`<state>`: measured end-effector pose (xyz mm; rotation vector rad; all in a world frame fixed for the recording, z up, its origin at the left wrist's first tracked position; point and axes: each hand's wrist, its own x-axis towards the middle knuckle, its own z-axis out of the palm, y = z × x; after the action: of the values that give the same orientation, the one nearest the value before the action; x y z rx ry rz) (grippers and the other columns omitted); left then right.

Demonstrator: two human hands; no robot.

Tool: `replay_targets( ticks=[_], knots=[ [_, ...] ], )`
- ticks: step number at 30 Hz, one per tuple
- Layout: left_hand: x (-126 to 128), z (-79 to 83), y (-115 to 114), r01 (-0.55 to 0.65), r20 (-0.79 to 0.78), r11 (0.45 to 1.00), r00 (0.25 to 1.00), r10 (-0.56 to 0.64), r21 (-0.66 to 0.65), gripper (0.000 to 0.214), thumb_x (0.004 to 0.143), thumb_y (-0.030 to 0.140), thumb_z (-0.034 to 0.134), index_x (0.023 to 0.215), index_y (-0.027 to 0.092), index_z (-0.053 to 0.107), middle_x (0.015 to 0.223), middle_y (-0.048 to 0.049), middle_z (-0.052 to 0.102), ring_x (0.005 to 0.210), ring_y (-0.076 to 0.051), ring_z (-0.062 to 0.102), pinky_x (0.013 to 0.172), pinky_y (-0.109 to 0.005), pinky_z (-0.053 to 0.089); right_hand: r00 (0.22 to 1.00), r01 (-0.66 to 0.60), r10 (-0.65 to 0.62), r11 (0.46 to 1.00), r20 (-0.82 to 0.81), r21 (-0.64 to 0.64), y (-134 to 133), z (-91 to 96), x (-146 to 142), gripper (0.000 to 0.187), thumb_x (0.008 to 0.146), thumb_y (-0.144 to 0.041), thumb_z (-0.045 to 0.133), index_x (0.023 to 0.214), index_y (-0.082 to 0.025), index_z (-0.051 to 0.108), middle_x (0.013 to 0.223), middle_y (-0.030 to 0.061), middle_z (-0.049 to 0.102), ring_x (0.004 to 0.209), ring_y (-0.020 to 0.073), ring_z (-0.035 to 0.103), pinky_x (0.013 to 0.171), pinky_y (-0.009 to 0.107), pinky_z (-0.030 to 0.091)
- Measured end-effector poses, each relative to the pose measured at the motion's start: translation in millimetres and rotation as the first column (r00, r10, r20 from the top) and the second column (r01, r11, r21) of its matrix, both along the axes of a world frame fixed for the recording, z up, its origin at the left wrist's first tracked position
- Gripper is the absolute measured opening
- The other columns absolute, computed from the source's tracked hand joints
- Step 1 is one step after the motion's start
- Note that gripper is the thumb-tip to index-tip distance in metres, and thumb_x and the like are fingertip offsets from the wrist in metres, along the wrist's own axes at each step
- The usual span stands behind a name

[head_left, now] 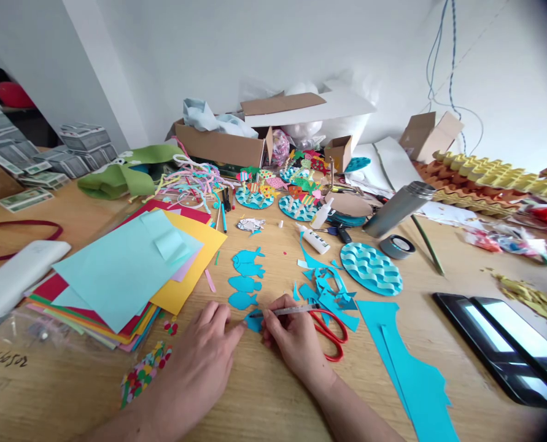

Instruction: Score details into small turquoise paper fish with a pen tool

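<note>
My right hand (pixel 289 328) is closed around a slim pen (pixel 296 309), its tip over a small blue paper fish (pixel 253 321). The fingers partly cover that cutout. My left hand (pixel 207 353) rests on the table with its thumb stretched to the fish's left edge and its other fingers loosely bent. Above, more blue paper fish (pixel 243 300) lie in a column, the top one (pixel 248 263) bearing drawn lines. Red-handled scissors (pixel 333 334) lie beside my right hand, their blades hidden. Blue paper scraps (pixel 331 288) are heaped just beyond them.
Coloured paper sheets (pixel 116 264) are stacked at left, near paper dots (pixel 144 374). A wavy blue disc (pixel 371 269), glue bottle (pixel 315 241) and steel flask (pixel 397 209) stand or lie to the right. A large blue offcut (pixel 406 368) and dark screened device (pixel 498 344) lie nearer.
</note>
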<state>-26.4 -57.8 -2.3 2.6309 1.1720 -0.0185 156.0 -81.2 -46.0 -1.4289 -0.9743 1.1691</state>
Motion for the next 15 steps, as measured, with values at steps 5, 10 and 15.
replay_targets(
  ticks=[5,10,15],
  knots=[
    [0.3,1.0,0.7,0.010,0.002,1.000,1.000,-0.010,-0.005,0.045,0.084,0.001,0.042,0.114,0.023,0.066,0.110,-0.0094,0.057,0.110,-0.028,0.051,0.093,-0.048,0.049,1.000,-0.005,0.005,1.000,-0.012,0.002,-0.6,1.5,-0.5,0.042,0.081,-0.058,0.071,0.075,-0.022,0.050,0.049,-0.0055,0.057,0.039,0.0122,0.055,0.039,0.021,0.040],
    [0.5,2.9,-0.1,0.007,-0.015,1.000,1.000,-0.007,-0.005,0.042,0.085,0.002,0.042,0.112,0.023,0.067,0.107,-0.0089,0.057,0.108,-0.028,0.052,0.092,-0.047,0.050,1.000,0.005,-0.005,1.000,-0.007,-0.004,-0.7,2.1,-1.1,0.042,0.079,-0.058,0.072,0.074,-0.023,0.050,0.049,-0.0061,0.057,0.037,0.0121,0.055,0.038,0.021,0.040],
    [0.5,2.1,0.3,0.010,0.000,1.000,1.000,-0.010,-0.008,0.045,0.082,0.000,0.043,0.113,0.023,0.067,0.108,-0.0094,0.057,0.108,-0.029,0.052,0.092,-0.048,0.049,1.000,-0.001,0.001,1.000,-0.001,0.004,-0.7,0.5,-0.3,0.041,0.080,-0.057,0.071,0.074,-0.022,0.050,0.049,-0.0053,0.058,0.038,0.0126,0.056,0.038,0.021,0.041]
  ],
)
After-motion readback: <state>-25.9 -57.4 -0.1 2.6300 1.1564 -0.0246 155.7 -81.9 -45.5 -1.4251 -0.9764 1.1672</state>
